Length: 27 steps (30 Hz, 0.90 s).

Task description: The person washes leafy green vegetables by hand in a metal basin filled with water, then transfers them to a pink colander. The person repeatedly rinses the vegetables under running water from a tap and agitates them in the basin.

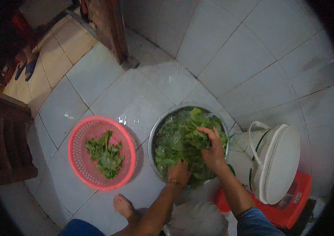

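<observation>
A round metal basin (152,159) full of leafy greens (167,138) in water stands on the tiled floor before me. My right hand (214,150) holds a bunch of greens (198,137) over the basin's right part, thumb and fingers around the stems. At the lower left of the basin, my left hand (179,172) reaches among the leaves with its fingers curled; what they grip is hidden. Left of the basin, a pink plastic colander (75,165) holds a small heap of leafy greens (106,156).
A white lidded bucket (283,165) lies or leans at the right, over a red plastic container (299,197). A tiled wall (243,59) rises behind. Another person's feet in sandals (29,69) show beyond the doorway, upper left. My bare foot (123,205) is below the colander.
</observation>
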Each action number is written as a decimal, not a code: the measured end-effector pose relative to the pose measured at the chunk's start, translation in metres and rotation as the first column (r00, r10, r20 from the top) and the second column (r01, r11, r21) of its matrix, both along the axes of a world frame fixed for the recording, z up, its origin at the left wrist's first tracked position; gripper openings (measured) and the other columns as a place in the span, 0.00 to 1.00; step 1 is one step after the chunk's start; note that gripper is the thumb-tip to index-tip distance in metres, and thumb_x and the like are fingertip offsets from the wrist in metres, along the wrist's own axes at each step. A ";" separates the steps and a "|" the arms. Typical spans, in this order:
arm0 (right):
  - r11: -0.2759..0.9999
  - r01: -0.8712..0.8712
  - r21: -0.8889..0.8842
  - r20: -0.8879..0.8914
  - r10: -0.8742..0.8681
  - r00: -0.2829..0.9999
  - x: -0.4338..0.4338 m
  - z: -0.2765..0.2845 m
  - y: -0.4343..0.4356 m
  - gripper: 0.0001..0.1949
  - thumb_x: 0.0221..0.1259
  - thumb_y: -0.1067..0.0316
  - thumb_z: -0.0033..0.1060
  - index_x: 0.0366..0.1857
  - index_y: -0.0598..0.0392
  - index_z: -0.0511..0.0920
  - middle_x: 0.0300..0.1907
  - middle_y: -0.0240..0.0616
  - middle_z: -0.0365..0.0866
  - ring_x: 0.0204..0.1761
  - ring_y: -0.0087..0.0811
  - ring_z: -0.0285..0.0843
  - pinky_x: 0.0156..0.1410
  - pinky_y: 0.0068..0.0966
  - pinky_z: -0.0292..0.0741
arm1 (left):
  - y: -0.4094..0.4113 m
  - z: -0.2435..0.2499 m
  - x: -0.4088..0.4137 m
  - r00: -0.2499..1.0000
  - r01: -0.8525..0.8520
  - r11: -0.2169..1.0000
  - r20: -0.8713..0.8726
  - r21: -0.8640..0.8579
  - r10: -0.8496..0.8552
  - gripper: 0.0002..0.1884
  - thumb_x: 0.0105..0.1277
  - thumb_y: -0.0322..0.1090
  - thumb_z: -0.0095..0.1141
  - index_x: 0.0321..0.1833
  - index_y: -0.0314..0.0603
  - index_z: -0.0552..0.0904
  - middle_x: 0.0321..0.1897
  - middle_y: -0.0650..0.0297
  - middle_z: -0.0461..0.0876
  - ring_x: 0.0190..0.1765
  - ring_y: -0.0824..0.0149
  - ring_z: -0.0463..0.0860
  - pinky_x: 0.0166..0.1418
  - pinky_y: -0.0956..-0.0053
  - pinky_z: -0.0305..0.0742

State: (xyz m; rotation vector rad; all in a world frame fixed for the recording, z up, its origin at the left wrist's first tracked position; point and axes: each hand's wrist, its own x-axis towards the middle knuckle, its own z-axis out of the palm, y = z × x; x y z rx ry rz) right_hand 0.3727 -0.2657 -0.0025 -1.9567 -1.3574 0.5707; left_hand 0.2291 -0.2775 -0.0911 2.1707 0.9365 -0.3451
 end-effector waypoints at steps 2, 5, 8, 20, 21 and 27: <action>0.996 0.008 -0.094 0.125 0.004 0.992 -0.017 -0.028 -0.012 0.30 0.46 0.73 0.63 0.59 0.47 0.67 0.57 0.48 0.70 0.63 0.51 0.62 0.67 0.45 0.57 | -0.004 -0.016 -0.007 0.990 0.137 0.989 -0.007 -0.062 -0.138 0.18 0.58 0.42 0.57 0.49 0.43 0.77 0.50 0.55 0.75 0.45 0.55 0.80 0.44 0.57 0.75; 0.964 0.052 -0.261 0.411 0.062 0.909 -0.033 -0.089 -0.010 0.34 0.47 0.60 0.65 0.62 0.48 0.65 0.58 0.48 0.69 0.64 0.53 0.59 0.70 0.49 0.52 | -0.034 -0.066 -0.006 0.998 -0.029 0.991 -0.060 -0.128 0.022 0.18 0.59 0.40 0.55 0.51 0.43 0.76 0.51 0.54 0.75 0.47 0.52 0.80 0.47 0.56 0.75; 0.975 0.054 -0.213 0.566 0.078 0.821 -0.022 -0.136 -0.005 0.33 0.46 0.51 0.65 0.59 0.51 0.69 0.56 0.49 0.71 0.61 0.52 0.62 0.68 0.48 0.55 | -0.041 -0.058 -0.004 0.947 -0.106 0.993 0.310 0.051 0.085 0.18 0.60 0.36 0.52 0.53 0.43 0.74 0.50 0.53 0.77 0.49 0.50 0.79 0.50 0.53 0.75; 0.989 0.145 -0.015 0.104 -0.142 0.984 0.006 0.000 0.004 0.15 0.41 0.80 0.66 0.37 0.59 0.79 0.34 0.43 0.79 0.38 0.43 0.77 0.45 0.31 0.73 | -0.012 -0.026 -0.009 0.995 0.063 0.978 -0.066 -0.197 -0.078 0.22 0.59 0.34 0.53 0.59 0.42 0.70 0.44 0.53 0.81 0.51 0.50 0.80 0.50 0.55 0.77; 0.972 0.181 -0.149 0.253 -0.139 0.957 0.024 -0.029 -0.005 0.14 0.41 0.78 0.67 0.37 0.59 0.78 0.33 0.43 0.79 0.38 0.43 0.77 0.45 0.30 0.73 | -0.019 -0.026 0.002 0.997 0.061 0.978 -0.034 -0.198 -0.069 0.23 0.60 0.34 0.52 0.59 0.42 0.70 0.45 0.52 0.80 0.51 0.51 0.80 0.51 0.55 0.77; 1.000 0.010 -0.022 0.202 -0.005 0.979 0.001 -0.035 -0.002 0.31 0.39 0.69 0.75 0.54 0.52 0.72 0.48 0.51 0.75 0.51 0.48 0.73 0.54 0.39 0.71 | -0.027 -0.041 -0.008 0.999 0.003 0.976 -0.031 -0.216 -0.009 0.25 0.60 0.35 0.52 0.62 0.43 0.69 0.49 0.50 0.77 0.51 0.50 0.79 0.53 0.56 0.76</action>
